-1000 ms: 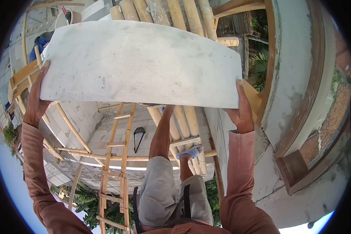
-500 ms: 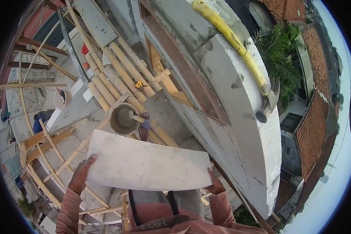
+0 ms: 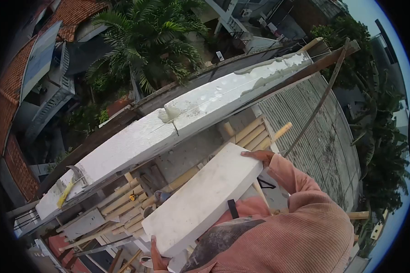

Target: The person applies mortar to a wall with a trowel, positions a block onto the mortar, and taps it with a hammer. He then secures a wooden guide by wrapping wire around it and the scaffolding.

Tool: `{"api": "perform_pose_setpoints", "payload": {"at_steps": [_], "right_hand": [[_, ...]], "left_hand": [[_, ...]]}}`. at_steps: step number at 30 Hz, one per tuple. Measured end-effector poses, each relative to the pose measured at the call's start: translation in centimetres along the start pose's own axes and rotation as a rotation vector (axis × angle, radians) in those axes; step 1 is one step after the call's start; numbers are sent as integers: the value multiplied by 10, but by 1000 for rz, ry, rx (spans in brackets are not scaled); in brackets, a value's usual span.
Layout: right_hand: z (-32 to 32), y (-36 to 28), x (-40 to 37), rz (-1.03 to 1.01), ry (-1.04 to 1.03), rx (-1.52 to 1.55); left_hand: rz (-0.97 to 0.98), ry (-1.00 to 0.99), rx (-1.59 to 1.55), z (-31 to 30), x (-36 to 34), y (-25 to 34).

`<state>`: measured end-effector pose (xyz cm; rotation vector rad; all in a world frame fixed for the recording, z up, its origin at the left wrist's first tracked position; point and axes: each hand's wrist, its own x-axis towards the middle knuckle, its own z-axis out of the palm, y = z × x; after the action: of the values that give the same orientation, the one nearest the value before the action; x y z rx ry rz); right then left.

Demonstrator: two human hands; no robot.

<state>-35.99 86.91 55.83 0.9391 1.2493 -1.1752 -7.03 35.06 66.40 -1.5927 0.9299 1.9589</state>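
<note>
The block (image 3: 205, 200) had been swung round beside the mortared wall (image 3: 136, 141) at 11 o'clock. It was gripped by the right hand (image 3: 259, 155) fingers at its 1 o'clock end and, seemingly, by the left hand (image 3: 156, 255) fingers at 7. It was judged carried, not yet laid.

White rectangular concrete block (image 3: 202, 200) now slanted low-left to up-right vs level before, right hand (image 3: 259, 156) now on its upper end, left hand (image 3: 156, 257) under lower end, white mortar-topped wall (image 3: 136, 141) swung across view, yellow-handled hammer (image 3: 67, 190) now lower left.
</note>
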Motion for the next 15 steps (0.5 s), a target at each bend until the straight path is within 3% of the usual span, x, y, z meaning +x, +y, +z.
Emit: {"api": "perform_pose_setpoints", "payload": {"at_steps": [3, 7, 12, 15], "right_hand": [[-58, 42, 36, -52, -5, 91], [-121, 83, 74, 77, 4, 134], [-171, 115, 88, -12, -98, 219], [-202, 139, 161, 4, -106, 121]], "left_hand": [[-44, 20, 191, 66, 3, 28], [-72, -44, 250, 118, 33, 16], [-52, 25, 246, 201, -3, 2], [-113, 42, 243, 245, -27, -3]]}}
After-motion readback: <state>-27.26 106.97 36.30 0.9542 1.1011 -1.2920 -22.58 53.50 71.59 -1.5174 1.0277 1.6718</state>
